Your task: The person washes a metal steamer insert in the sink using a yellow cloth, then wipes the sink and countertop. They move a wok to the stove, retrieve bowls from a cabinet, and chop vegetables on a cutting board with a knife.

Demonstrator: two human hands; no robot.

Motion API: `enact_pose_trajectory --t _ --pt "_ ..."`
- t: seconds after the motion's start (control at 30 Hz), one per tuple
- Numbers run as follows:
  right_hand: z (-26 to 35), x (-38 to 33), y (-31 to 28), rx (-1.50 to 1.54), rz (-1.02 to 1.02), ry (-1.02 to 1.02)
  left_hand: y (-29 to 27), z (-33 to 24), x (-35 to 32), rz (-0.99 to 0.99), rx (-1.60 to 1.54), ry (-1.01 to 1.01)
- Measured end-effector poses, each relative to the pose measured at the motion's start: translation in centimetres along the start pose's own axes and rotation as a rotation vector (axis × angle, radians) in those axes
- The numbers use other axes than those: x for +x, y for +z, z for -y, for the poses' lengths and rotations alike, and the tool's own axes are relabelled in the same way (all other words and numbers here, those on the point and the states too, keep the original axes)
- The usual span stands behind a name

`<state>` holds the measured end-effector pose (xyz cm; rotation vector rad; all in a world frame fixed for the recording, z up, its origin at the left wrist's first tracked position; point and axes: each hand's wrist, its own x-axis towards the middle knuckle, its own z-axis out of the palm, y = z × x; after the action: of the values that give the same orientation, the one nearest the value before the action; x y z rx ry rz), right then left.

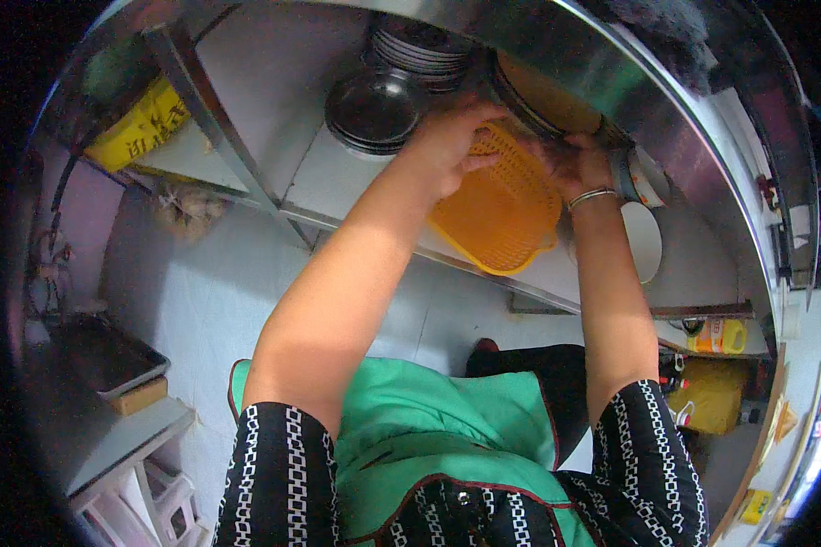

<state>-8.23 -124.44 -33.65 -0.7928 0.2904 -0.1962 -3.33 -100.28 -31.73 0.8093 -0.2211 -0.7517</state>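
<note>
My left hand (456, 141) reaches onto the shelf, its fingers at the near left edge of a dark-rimmed round dish (547, 91) with a tan inside. The thumb stands apart, above an orange-yellow plastic basket (497, 214) with a perforated wall. My right hand (582, 169), a bangle at its wrist, has its fingers curled at the near right side of the same dish. Shadow partly hides the fingertips of both hands. The basket lies between my forearms, at the shelf's front edge. Left of my left hand sits a stack of black plates (371, 109).
Another stack of dark plates (420, 55) stands farther back. A white plate (641, 242) rests right of my right forearm. The metal shelf edge (538, 296) runs across in front. Below right is a yellow bottle (728, 335); a dark tray (109, 360) stands at left.
</note>
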Motion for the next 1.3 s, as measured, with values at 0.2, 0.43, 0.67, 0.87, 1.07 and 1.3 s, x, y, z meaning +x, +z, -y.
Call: enact_pose_trajectory --t 0.2,0.43,0.67,0.87,1.07,1.3 --pt "-1.5 1.7 -0.2 0.022 -0.151 0.164 0.5 2.5 -2.3 -0.176 0.022 0.008" --pt "-1.9 2.6 -1.8 0.158 -0.208 0.253 1.6 5.0 -0.8 -0.241 -0.001 0.028" --pt "-2.7 3.3 0.2 0.123 -0.338 0.067 0.5 4.8 -0.3 -0.111 -0.148 0.045" --pt "-0.6 1.5 4.2 -0.262 -0.326 -0.163 2.0 0.4 -6.2 -0.237 -0.090 0.068" --pt "-7.1 -11.5 15.9 -0.570 -0.091 -0.107 -3.0 -3.6 -13.8 -0.217 -0.119 0.275" --pt "-5.1 -35.0 29.1 -0.459 0.180 0.735 9.1 -17.2 -31.1 -0.415 -0.356 -0.036"
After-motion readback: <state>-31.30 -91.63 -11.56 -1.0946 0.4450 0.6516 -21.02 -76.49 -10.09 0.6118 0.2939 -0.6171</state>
